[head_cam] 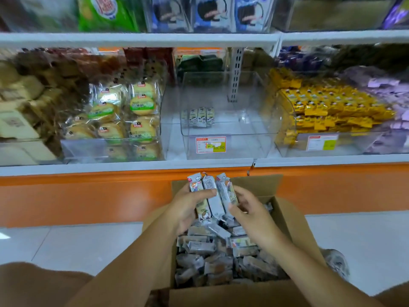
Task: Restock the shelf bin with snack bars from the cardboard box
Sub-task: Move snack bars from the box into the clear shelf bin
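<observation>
Head: left hand (pixel 183 210), right hand (pixel 251 214) grip snack bars (pixel 213 197); yellow packets (pixel 332 107) beside shelf bin (pixel 245 147).

Bagged buns (pixel 124 116), yellow packets (pixel 327 107), orange plinth (pixel 88 196)

Shop, snack shelves (pixel 137 39), clear bins (pixel 225 147), price tags (pixel 210 145)

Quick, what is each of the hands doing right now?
Left hand: grips the bundle of snack bars.
Right hand: fingers curled on the same bundle from the other side.
</observation>
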`<action>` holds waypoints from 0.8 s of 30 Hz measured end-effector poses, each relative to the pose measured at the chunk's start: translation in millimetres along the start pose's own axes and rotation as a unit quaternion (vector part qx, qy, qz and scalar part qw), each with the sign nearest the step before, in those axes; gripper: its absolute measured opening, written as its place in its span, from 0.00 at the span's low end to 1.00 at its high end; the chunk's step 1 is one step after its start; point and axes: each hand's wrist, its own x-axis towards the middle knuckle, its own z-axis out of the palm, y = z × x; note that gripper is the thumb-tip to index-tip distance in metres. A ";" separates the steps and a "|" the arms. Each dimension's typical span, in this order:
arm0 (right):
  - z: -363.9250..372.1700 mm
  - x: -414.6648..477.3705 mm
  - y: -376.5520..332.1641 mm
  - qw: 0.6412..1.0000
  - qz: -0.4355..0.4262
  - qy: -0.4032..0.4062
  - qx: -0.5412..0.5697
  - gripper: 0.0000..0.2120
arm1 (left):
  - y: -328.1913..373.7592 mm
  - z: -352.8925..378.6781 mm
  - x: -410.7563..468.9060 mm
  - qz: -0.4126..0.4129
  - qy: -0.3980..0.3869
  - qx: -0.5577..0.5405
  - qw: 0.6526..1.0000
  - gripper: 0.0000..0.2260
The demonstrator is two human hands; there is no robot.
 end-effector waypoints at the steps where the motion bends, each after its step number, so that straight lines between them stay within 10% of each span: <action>1: -1.8 -1.9 -6.2 1.000 -0.011 0.013 0.006 0.18 | 7.5 3.1 -5.5 0.010 -0.005 0.010 1.000 0.19; 7: -2.2 2.2 -46.4 0.997 -0.070 0.017 0.034 0.24 | 50.5 9.8 -24.5 0.063 0.042 0.046 0.996 0.19; 17: -37.8 68.6 -119.4 0.980 -0.151 0.119 0.045 0.17 | 157.8 -17.4 -16.4 0.198 0.115 0.186 0.956 0.48; 24: -75.4 197.5 -140.5 0.953 -0.093 0.111 -0.268 0.05 | 184.7 -14.0 -4.2 0.242 0.148 0.156 0.946 0.16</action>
